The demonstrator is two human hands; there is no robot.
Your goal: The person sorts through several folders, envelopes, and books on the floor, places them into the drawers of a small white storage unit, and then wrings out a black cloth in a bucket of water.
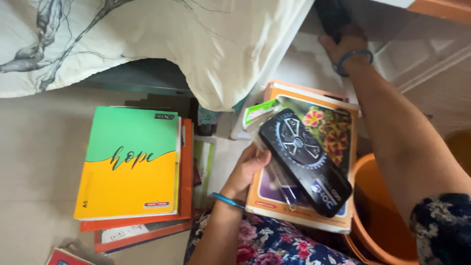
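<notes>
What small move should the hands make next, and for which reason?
Probably lay the orange-edged flower-cover book and the black packaged item in clear plastic down on the stack under the green-and-yellow notebook. The left hand carries both alone, from one edge, so they tilt, while the right hand is stretched far up onto a dark object on the white shelf.

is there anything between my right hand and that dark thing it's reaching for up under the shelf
Nothing visible stands between them. The right hand is already up against the dark object in the white recess, fingers at its lower end. The white cloth hangs off to the side, clear of the hand. The left hand holds books lower down.
</notes>
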